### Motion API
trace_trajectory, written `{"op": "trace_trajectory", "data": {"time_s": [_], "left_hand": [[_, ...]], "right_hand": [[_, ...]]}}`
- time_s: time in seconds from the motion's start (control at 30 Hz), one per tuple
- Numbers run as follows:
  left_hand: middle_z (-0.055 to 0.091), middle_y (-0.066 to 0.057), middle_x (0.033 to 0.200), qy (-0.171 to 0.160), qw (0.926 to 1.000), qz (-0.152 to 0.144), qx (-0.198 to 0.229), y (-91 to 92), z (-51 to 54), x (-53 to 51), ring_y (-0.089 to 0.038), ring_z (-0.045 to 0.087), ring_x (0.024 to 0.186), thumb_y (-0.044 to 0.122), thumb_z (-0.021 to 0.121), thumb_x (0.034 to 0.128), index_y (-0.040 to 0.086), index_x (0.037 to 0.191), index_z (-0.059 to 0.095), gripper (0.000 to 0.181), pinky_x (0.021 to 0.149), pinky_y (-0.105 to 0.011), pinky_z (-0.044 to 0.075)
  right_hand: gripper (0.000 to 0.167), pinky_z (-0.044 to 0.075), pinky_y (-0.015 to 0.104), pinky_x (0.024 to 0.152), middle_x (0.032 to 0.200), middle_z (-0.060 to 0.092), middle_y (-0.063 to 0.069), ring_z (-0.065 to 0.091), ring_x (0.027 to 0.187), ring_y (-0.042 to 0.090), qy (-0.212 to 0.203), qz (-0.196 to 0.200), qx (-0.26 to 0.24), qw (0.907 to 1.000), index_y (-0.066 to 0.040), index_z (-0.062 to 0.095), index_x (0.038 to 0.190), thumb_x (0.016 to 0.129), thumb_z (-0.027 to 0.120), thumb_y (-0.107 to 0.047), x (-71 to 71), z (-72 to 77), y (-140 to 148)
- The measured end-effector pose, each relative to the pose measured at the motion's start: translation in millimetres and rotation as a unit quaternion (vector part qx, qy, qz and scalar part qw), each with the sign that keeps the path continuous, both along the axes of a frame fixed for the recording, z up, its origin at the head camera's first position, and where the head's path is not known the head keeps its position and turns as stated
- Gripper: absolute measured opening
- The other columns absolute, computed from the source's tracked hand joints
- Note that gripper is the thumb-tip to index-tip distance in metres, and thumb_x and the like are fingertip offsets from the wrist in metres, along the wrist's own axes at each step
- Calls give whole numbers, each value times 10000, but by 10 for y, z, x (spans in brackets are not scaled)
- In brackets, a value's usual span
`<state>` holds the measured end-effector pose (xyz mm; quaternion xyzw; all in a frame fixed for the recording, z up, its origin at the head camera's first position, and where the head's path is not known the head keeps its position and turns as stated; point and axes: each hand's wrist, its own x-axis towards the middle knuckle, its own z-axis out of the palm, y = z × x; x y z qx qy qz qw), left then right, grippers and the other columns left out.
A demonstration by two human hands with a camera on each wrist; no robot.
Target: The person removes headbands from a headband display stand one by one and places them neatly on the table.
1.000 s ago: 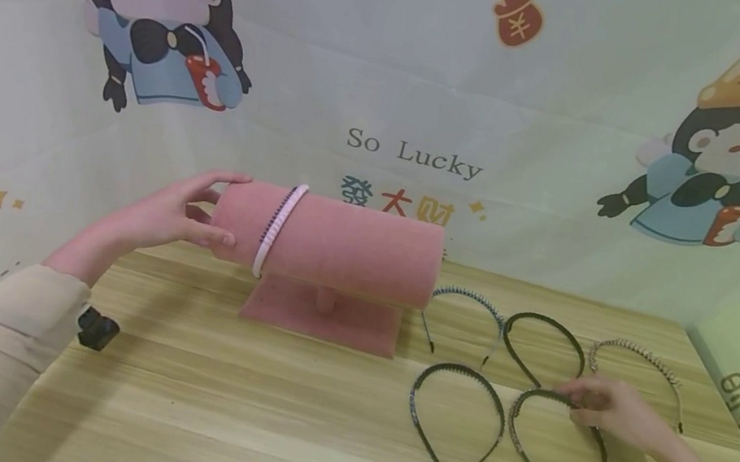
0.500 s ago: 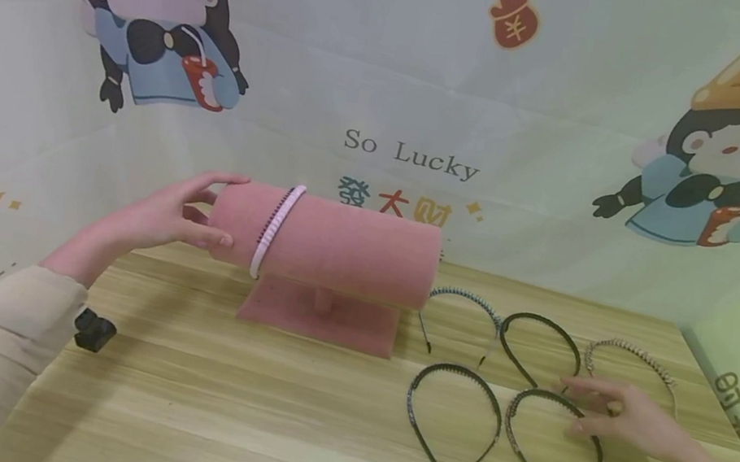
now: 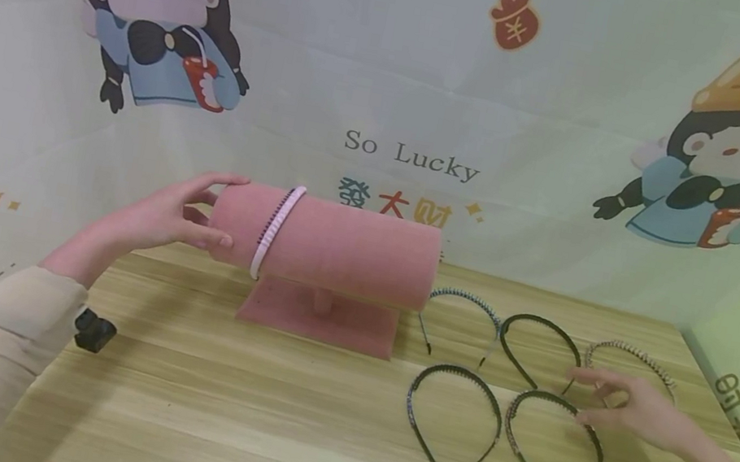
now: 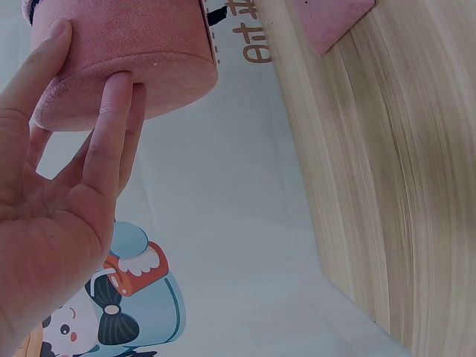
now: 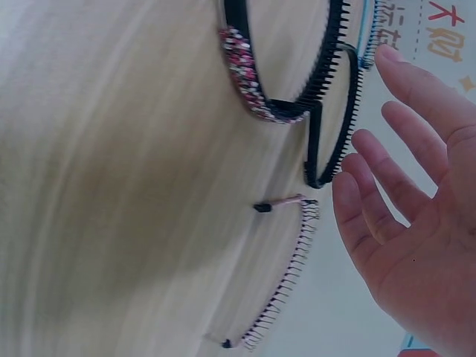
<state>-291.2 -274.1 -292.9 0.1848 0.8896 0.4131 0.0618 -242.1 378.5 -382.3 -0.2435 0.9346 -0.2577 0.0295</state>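
My left hand [image 3: 153, 213] grips the left end of a pink padded headband display stand [image 3: 366, 251]. Its thumb lies on the side of the roll, and in the left wrist view fingers touch the round end face [image 4: 178, 85]. A pale pink headband [image 3: 272, 237] with dark teeth sits around the roll near that hand. Over the right-hand headbands hovers my right hand [image 3: 643, 407], fingers spread and holding nothing. Nearest to it are a black headband [image 3: 550, 324], a pink wavy headband [image 3: 641, 356] partly hidden by the hand, and a glitter-sided headband [image 5: 242, 67].
A blue headband [image 3: 470, 296] lies right of the stand's base [image 3: 352, 331], and a dark toothed headband [image 3: 464, 371] lies in front of it. Wooden tabletop [image 3: 232, 421] spreads across the foreground. A printed cloth backdrop [image 3: 399, 63] encloses the back and sides.
My right hand has opened its fingers and drawn a little back and to the right, off the glitter-sided headband. The left hand and the stand keep their place.
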Motion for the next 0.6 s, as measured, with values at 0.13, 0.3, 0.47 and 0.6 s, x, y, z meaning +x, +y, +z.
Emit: {"op": "trace_trajectory", "data": {"time_s": [0.13,0.3,0.47,0.6], "left_hand": [[439,-174,1431,-19,10000,-8,3,-2,-4,-4,-337,621,1136,289,773,862,334,1554,216,889,871,-326,577],[438,-169,1431,-21,10000,-26,28,-7,-12,-11,-326,626,1124,289,774,860,336,1553,216,891,864,-321,580],[440,-168,1424,1,10000,-33,51,-9,-13,-10,-330,624,1125,278,770,864,327,1554,217,886,863,-314,578],[439,-171,1432,25,10000,-26,9,-8,-5,-3,-332,626,1129,286,772,862,330,1555,217,889,866,-314,576]], "right_hand": [[576,519,247,715,1295,636,77,544,994,-45,78,-22,183,9998,-32,597,1328,827,793,-239,-41,93,-47],[564,499,248,695,1300,615,187,538,1010,-29,55,-101,321,9994,-52,594,1340,842,782,-240,-84,258,-144],[577,512,242,725,1337,590,190,468,991,-136,59,-107,131,9998,-30,555,1375,867,759,-211,-170,457,-237],[582,525,273,784,1402,552,161,475,1046,-71,68,-197,175,9996,-85,522,1422,899,729,-235,-239,679,-338]]}}
